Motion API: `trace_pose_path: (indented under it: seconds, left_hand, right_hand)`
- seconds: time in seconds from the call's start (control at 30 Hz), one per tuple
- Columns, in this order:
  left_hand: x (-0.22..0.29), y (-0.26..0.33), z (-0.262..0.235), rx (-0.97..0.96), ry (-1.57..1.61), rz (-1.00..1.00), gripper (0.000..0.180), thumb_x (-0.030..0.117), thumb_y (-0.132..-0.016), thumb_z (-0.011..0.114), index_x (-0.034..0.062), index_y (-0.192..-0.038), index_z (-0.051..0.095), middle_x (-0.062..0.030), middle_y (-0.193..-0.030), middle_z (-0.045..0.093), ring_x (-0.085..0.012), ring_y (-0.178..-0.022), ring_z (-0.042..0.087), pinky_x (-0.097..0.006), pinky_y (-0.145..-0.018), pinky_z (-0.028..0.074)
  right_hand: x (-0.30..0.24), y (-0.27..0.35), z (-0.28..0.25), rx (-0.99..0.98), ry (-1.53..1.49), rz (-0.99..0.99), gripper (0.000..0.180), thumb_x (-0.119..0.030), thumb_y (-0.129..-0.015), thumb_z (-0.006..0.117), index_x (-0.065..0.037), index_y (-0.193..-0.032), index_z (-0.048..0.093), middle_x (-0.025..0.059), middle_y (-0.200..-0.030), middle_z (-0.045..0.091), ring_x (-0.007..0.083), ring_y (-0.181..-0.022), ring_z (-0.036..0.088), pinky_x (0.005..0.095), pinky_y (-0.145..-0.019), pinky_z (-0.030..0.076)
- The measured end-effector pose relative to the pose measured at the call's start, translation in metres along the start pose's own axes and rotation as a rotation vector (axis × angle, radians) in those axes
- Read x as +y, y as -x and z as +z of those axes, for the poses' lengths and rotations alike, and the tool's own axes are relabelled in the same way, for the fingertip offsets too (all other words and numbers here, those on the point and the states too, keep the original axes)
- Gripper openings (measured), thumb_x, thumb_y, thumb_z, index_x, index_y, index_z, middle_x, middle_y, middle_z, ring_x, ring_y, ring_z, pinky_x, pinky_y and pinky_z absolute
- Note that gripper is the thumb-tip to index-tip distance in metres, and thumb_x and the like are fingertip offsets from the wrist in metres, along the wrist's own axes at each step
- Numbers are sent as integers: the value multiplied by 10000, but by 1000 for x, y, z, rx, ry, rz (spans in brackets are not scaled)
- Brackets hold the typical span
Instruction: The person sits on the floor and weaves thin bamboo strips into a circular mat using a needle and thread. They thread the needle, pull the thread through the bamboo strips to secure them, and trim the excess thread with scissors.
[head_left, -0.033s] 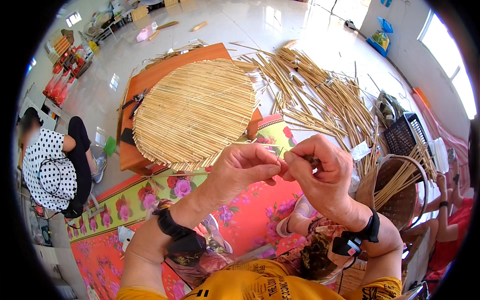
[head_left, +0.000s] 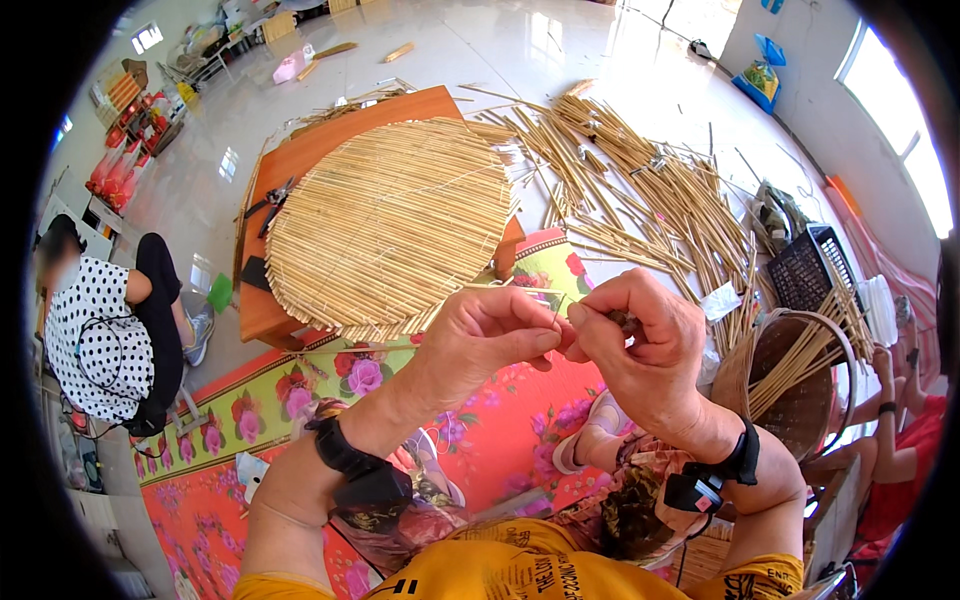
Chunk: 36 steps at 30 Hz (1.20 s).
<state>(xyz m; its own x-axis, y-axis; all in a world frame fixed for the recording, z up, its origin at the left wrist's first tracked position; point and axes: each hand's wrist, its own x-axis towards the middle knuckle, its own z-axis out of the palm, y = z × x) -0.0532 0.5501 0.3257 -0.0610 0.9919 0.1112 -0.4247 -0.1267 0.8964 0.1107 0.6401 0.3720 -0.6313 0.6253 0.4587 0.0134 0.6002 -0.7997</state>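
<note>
My left hand (head_left: 500, 328) and my right hand (head_left: 640, 325) meet in front of me, fingertips almost touching, both closed in a pinch. A thin pale strand (head_left: 530, 290) runs at the fingertips of the left hand, and a fine dark line like a needle or thread shows between the hands. What the right fingers grip is too small to name; something brownish shows in their curl. Just beyond the left hand lies a round mat of straw-coloured stalks (head_left: 390, 220), side by side and crossed by thin threads, on a low orange-brown wooden table (head_left: 425, 103).
Pliers (head_left: 270, 203) lie on the table's left edge. Loose stalks (head_left: 650, 180) cover the floor ahead right. A round basket (head_left: 790, 345) holding stalks and a black crate (head_left: 808, 270) stand right. A person in polka dots (head_left: 105, 340) sits left. Floral matting (head_left: 520, 440) lies beneath me.
</note>
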Motion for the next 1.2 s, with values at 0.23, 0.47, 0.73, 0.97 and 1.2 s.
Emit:
trace_pose_path:
  seconds: [0.23,0.47,0.73,0.97,1.2]
  left_hand:
    - [-1,1,2,1,45,-17,97,45,-894,638,-9,-970,665,-84,-923,686,-126,-837,658,-255,-736,553]
    - [-1,0,3,-12,20,-14,118,62,-894,648,-10,-984,672,-85,-920,698,-119,-844,661,-249,-736,551]
    - [-1,1,4,-32,9,-8,132,69,-893,654,-13,-994,671,-86,-923,700,-129,-862,668,-248,-735,553]
    - [-4,3,1,-20,-5,-4,128,60,-892,651,-18,-992,666,-91,-933,697,-135,-869,668,-254,-742,557]
    - [-1,2,2,-22,-41,-8,119,52,-899,639,-19,-991,666,-97,-937,699,-132,-855,669,-249,-733,556]
  right_hand:
    - [2,3,0,8,10,-20,129,15,-777,691,-30,-797,572,77,-690,624,131,-580,634,249,-502,489]
    - [1,3,-1,-2,8,-11,128,7,-784,691,-31,-800,570,77,-690,624,131,-577,633,249,-500,488]
    - [2,5,-1,-10,-9,12,127,5,-784,693,-31,-805,573,66,-702,629,126,-581,627,244,-506,489]
    - [4,6,0,-19,-11,0,113,4,-784,692,-34,-824,593,60,-704,629,121,-584,626,237,-509,490]
    - [5,6,-1,-30,-1,19,118,1,-772,700,-44,-832,609,49,-721,637,121,-593,614,240,-517,484]
